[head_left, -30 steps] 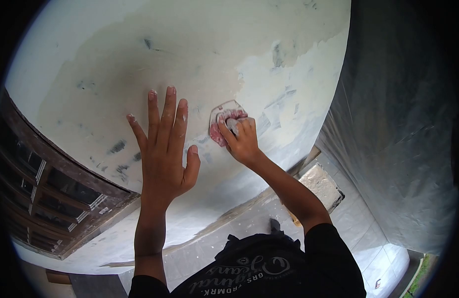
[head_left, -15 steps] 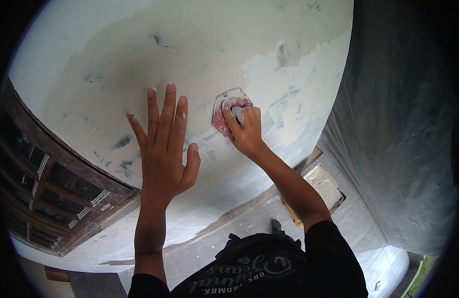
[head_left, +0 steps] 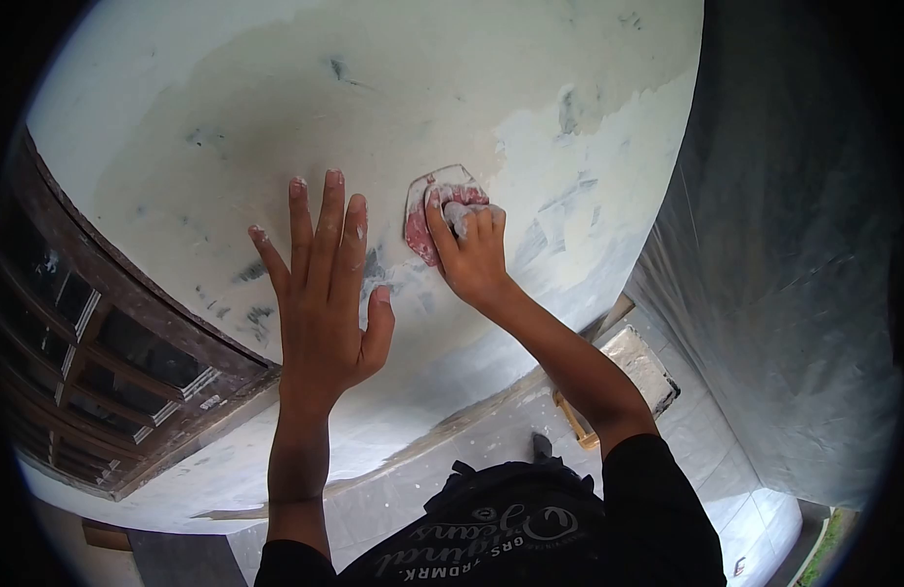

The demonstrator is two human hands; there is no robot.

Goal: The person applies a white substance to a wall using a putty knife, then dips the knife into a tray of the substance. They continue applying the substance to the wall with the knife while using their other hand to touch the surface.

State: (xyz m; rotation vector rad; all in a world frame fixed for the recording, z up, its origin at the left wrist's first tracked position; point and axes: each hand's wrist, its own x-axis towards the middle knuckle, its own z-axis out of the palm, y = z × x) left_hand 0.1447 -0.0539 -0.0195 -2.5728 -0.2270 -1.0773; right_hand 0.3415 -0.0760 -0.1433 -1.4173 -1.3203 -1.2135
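Note:
My right hand (head_left: 476, 252) is closed round the grey handle of a red float (head_left: 419, 227). White smears cover the float's angular plate, which lies against a white plastered wall (head_left: 276, 108). To its left, my left hand (head_left: 325, 284) rests on the wall or just in front of it, fingers spread and holding nothing. White dust or filler coats its fingertips. Grey-blue patches show through the plaster around both hands, and a damp-looking darker area spreads above them.
At the left is a brown wooden window frame (head_left: 202, 342) with small panes. Translucent plastic sheeting (head_left: 765, 245) hangs on the right. Below, a plaster-smeared board (head_left: 639, 372) lies near a tiled floor (head_left: 706, 421).
My right hand has shifted slightly left across the wall with the float. My left hand keeps nearly the same pose, while the wall has shifted a little in view.

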